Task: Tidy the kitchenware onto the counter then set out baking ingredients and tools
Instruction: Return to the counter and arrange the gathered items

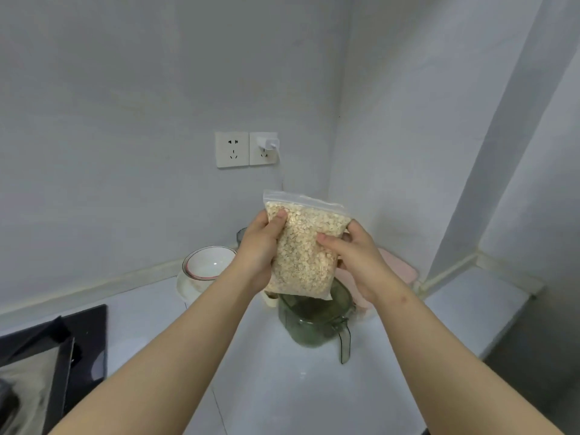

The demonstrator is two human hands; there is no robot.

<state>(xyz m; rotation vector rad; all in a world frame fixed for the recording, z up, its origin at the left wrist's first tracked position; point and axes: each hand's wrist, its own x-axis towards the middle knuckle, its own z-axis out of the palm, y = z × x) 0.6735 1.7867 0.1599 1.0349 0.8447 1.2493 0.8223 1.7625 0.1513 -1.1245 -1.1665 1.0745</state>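
White counter (282, 387) meets pale corner walls. Above a green glass jug (315, 324), the left hand (259, 251) and right hand (357, 262) both grip a clear bag of oats (303, 252), held upright. Stacked bowls (207, 265) sit behind.

Clear zip bag of oats (306, 249), full, upright and slightly tilted, gripped at its sides by left hand (257, 249) and right hand (357, 257), above green jug (314, 328).
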